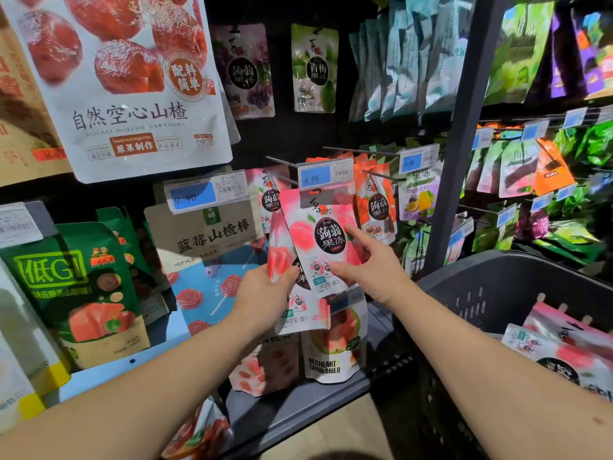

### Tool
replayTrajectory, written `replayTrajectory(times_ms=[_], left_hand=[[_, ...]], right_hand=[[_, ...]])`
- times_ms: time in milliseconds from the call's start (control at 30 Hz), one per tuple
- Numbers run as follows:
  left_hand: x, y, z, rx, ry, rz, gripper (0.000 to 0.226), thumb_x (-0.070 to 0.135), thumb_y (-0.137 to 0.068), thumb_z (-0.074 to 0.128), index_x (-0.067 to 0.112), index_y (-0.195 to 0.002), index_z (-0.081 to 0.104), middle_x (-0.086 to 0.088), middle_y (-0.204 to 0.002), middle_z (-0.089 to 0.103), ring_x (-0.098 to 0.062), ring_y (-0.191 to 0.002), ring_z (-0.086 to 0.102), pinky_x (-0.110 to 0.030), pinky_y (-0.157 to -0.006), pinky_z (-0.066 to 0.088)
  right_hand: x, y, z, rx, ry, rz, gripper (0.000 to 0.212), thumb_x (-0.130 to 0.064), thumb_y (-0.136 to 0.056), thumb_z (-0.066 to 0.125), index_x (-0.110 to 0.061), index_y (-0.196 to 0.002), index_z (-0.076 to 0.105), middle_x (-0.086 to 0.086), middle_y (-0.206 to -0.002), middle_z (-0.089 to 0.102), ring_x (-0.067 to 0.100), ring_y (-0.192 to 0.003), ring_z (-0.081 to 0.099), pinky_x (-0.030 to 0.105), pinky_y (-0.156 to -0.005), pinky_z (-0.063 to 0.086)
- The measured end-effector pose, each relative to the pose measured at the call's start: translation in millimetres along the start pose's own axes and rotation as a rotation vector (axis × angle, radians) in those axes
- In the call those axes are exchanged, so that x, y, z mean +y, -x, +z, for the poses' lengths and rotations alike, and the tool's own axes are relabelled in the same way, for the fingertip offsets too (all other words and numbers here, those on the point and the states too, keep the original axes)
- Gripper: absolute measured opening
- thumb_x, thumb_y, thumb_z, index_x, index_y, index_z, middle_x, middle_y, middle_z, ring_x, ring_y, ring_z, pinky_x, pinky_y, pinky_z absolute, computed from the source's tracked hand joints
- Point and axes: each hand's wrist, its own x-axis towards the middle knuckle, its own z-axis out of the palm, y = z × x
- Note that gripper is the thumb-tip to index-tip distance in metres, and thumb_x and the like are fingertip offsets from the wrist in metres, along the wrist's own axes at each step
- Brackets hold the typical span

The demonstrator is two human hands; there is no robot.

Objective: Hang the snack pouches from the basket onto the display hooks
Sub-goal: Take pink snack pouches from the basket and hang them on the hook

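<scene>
Left grip: left hand (pixel 262 293), fingers curled onto the left edge of the rear pouch (pixel 282 257), clamped on it.
Right grip: right hand (pixel 374 273), thumb and straight index finger on the face of the front pouch (pixel 318 227), the other fingers curled at its right edge.
Held pouches: two, pink, overlapping; the front one's top reaches just under the price tag (pixel 323 174). Whether it is on a hook cannot be told.
Display hook: one bare rod (pixel 280 161), up-left of the tag.
Hung pouches: one red row (pixel 378 204), just right of the held pair.
Basket: one, dark (pixel 497 287), lower right, holding at least two pink basket pouches (pixel 564 353).
</scene>
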Motion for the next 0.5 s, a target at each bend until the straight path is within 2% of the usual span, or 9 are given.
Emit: replayTrajectory(times_ms=[67,200,267,333,400,500], left_hand=[[-4,-1,-4,-0.006,-0.036,-0.012,0.041,0.036,-0.098,0.063,0.014,-0.064,0.053,-0.001,-0.057,0.055,-0.017,-0.055,0.05,-0.028,-0.053,0.037],[-13,-5,-17,0.036,-0.038,-0.06,0.043,0.037,-0.096,0.063,-0.003,-0.083,0.067,-0.019,-0.077,0.07,-0.021,-0.063,0.057,-0.027,-0.06,0.04],[-17,-7,-22,0.071,-0.04,-0.081,0.044,0.037,-0.096,0.063,-0.006,-0.086,0.067,-0.02,-0.081,0.071,-0.02,-0.063,0.057,-0.026,-0.058,0.039],[-20,-9,-28,0.099,-0.055,-0.093,0.045,0.037,-0.096,0.063,-0.001,-0.073,0.063,-0.013,-0.068,0.066,-0.018,-0.059,0.054,-0.027,-0.054,0.037],[-23,-9,-33,0.112,-0.089,-0.107,0.049,0.039,-0.096,0.064,0.01,-0.059,0.051,-0.004,-0.056,0.057,-0.017,-0.055,0.05,-0.029,-0.052,0.033],[-30,-10,-43,0.106,-0.098,-0.129,0.052,0.044,-0.095,0.063,0.012,-0.056,0.05,0.0,-0.053,0.057,-0.02,-0.054,0.052,-0.031,-0.053,0.036]], right_hand=[[4,-5,2,0.026,0.034,-0.014,0.09,-0.021,-0.078,0.088,-0.033,-0.154,0.041,-0.015,-0.148,0.048,0.0,-0.135,0.042,0.021,-0.109,0.031],[13,-16,8,0.094,0.087,-0.01,0.09,-0.024,-0.078,0.088,-0.037,-0.153,0.041,-0.01,-0.14,0.046,0.003,-0.129,0.041,0.025,-0.109,0.031],[15,-26,16,0.11,0.116,-0.003,0.09,-0.024,-0.078,0.088,-0.034,-0.154,0.041,-0.007,-0.136,0.044,0.003,-0.125,0.04,0.025,-0.11,0.031],[19,-41,26,0.113,0.143,-0.003,0.091,-0.027,-0.078,0.088,-0.029,-0.155,0.04,-0.006,-0.136,0.043,0.003,-0.125,0.038,0.024,-0.111,0.029],[22,-56,38,0.114,0.145,0.018,0.092,-0.03,-0.077,0.088,-0.024,-0.155,0.039,-0.006,-0.134,0.042,0.005,-0.125,0.04,0.024,-0.111,0.03],[26,-74,54,0.127,0.191,0.031,0.08,-0.032,-0.077,0.088,-0.021,-0.146,0.05,-0.001,-0.124,0.046,0.005,-0.107,0.046,0.026,-0.104,0.04]])
